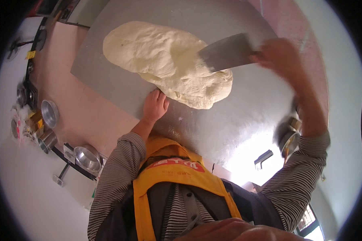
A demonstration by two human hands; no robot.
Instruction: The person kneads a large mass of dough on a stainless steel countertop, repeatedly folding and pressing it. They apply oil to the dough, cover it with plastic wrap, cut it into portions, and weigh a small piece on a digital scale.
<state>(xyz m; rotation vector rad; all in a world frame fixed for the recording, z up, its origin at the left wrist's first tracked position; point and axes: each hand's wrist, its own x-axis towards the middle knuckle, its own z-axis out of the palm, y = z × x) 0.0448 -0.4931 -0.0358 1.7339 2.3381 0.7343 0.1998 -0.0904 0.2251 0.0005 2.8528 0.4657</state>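
A large, lumpy mass of pale dough (169, 60) lies across the grey work table (108, 87). My right hand (277, 57), blurred, grips a broad rectangular metal blade, a cleaver or dough cutter (229, 52), by its handle end. The blade's far edge overlaps the dough's right part; whether it cuts in or hovers over it cannot be told. My left hand (155, 105) rests at the table's near side, fingers curled against the dough's lower edge, with no tool visible in it.
Right of me, a metal bowl (289, 143) and a small scraper-like tool (263, 159) lie near the bright glare on the table. On the left, beyond the table, stand metal basins (87, 158), a metal pot (47, 141) and another bowl (49, 114).
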